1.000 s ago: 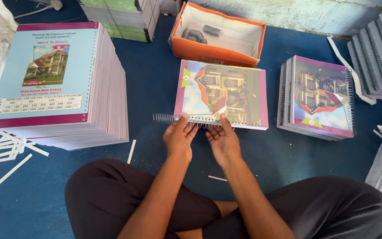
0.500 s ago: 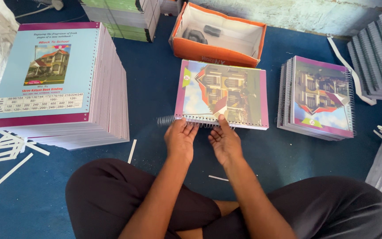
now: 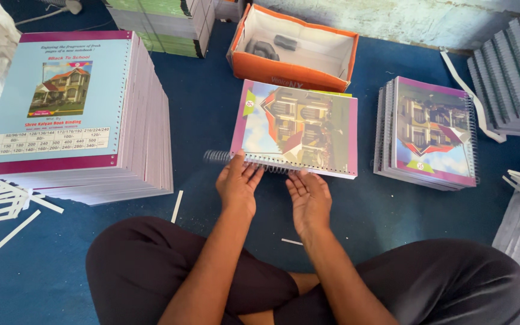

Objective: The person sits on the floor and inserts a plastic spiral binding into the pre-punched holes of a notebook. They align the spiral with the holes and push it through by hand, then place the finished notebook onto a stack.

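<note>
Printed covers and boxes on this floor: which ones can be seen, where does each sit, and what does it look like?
Notebook: centre, under both hands, purple-edged house picture cover.
Wire spiral: along its near edge, sticking out leftwards, by the left hand; right hand beside it.
Tall stack: left, pale blue cover with house photo, maroon band.
Bound stack: right, purple-edged house covers.
Orange box: top centre, open, white inside.

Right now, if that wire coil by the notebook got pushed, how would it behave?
The wire spiral looks thin and springy, so it would probably flex. Being round, its free end might roll on the blue mat. The rest seems threaded into the notebook, which the left hand touches, likely anchoring it.
</note>
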